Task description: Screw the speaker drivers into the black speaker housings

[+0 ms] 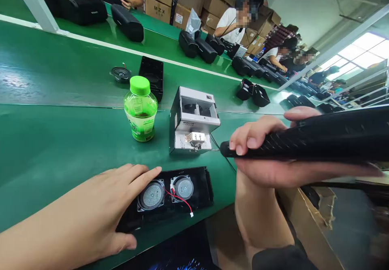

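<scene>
While the left hand [112, 193] rests open on a black speaker panel [200, 193], gripping nothing, two round speakers [152, 195] joined by a red wire [179, 199] lie bare in that panel, on a green bench [45, 148]. The right hand [261, 171] clenches a long black speaker housing [319, 140], its tip just beside a small silver machine [191, 120]

Black speaker panel [200, 189] lying flat, two drivers [184, 188] (red wire [179, 199] between), long black casing [319, 138] raised
</scene>
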Motion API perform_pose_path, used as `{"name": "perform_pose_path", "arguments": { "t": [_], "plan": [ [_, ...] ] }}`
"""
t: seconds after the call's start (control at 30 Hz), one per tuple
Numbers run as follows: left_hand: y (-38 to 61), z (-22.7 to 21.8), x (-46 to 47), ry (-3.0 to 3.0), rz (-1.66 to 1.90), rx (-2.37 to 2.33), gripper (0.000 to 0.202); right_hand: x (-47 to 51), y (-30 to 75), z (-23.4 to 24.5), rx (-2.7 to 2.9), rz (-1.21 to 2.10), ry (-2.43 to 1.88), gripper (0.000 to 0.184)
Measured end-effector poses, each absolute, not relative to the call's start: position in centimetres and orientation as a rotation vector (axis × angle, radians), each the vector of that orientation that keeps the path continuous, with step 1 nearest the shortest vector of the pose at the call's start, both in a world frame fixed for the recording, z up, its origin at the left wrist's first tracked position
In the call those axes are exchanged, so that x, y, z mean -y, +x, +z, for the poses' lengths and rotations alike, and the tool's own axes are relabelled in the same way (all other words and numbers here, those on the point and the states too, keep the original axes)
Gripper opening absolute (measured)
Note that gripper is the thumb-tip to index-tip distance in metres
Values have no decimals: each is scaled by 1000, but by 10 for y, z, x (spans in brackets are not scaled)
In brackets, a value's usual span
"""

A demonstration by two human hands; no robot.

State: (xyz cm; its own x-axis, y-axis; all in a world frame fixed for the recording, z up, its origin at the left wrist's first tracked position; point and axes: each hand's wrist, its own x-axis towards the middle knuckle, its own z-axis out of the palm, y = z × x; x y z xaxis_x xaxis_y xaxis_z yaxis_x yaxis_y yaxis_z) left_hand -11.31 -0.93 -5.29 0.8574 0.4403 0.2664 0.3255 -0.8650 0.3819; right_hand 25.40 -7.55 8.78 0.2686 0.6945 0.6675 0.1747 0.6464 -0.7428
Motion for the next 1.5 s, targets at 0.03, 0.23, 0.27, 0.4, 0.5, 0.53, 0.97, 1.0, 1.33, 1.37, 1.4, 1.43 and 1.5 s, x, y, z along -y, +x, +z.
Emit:
{"name": "perform_pose_path", "arguments": {
  "t": [0.03,0.23,0.27,0.4,0.5,0.53,0.97,1.0,1.33,1.37,1.4,1.43,1.5],
  "plan": [
    [-109,-53,11,2704,483,-566,165,69,249,87,1319,412,-827,68],
    [-79,-47,30,2528,493,-620,110,24,246,41,1559,267,-882,85],
    [-77,-47,33,2495,499,-642,103,21,246,35,1560,265,-909,88],
    [-75,-50,36,2348,519,-722,56,22,249,33,1487,355,-877,84],
    [-74,-55,30,2304,508,-700,35,26,249,41,1374,370,-893,81],
    [-73,-57,27,2314,489,-672,35,28,248,43,1337,376,-913,84],
    [-52,-48,22,2521,393,-770,45,78,243,72,1351,672,-1000,120],
    [-52,-48,22,2537,400,-780,44,79,240,70,1355,706,-1014,120],
    [-52,-60,21,2559,520,-722,22,72,210,43,1216,1049,-861,76],
    [-53,-62,22,2549,520,-728,22,72,209,43,1180,1099,-867,73],
    [-54,-63,23,2540,519,-735,22,71,209,44,1144,1137,-869,70],
    [-54,-64,24,2534,516,-744,23,71,209,45,1121,1166,-878,67],
    [-54,-66,26,2531,509,-753,23,70,210,45,1094,1182,-896,64]
  ]
}}
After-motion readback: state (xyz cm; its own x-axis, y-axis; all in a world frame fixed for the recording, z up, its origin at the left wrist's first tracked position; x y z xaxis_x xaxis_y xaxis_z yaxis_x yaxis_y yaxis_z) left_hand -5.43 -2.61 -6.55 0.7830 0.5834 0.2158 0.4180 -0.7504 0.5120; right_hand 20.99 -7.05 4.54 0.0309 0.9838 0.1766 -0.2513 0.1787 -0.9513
